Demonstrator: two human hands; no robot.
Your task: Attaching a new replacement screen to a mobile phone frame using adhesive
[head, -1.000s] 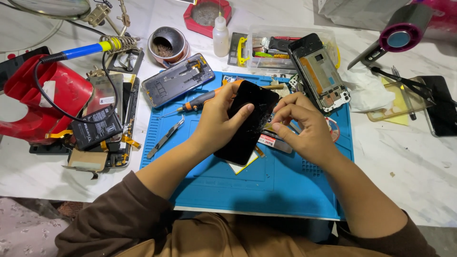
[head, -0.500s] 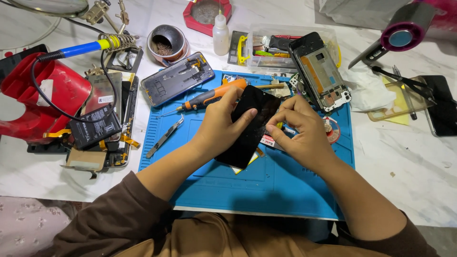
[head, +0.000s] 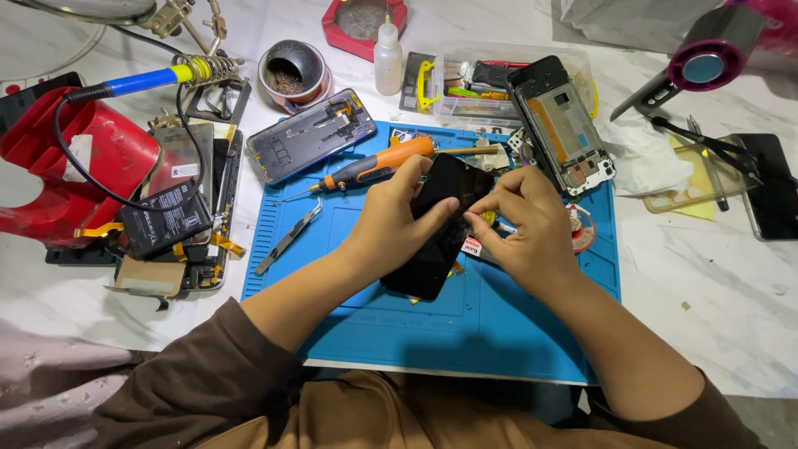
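Since the earlier frame your hands have barely shifted, but the orange electric screwdriver point(head: 376, 165), hidden under your left wrist 1 second ago, now lies in plain view at 11 o'clock of the screen.

You have the black phone screen point(head: 436, 237) lifted off the blue work mat point(head: 499, 324), about mid-mat. Your left hand point(head: 389, 220) is closed on its left edge, fingers laid across the glass. Your right hand point(head: 528, 229) pinches at the right edge with thumb and forefinger; I cannot tell whether it grips the panel itself or a film or strip on it.

The panel's long axis runs from 7 o'clock to 1 o'clock, its far end pointing at the clear parts box point(head: 499, 83), its near end toward your body. The dark face is up.

Risks, as I judge them: the panel is thin and held only at its edges, so twisting 1 hand against the other could crack it. Pulling hard with the right pinch could tear whatever you are peeling or flick the panel loose. Small bits lie under it on the mat; setting it down there could scratch the glass. The opened phone frame point(head: 565, 129) sits near at 2 o'clock, within elbow reach on the bench point(head: 715, 291).
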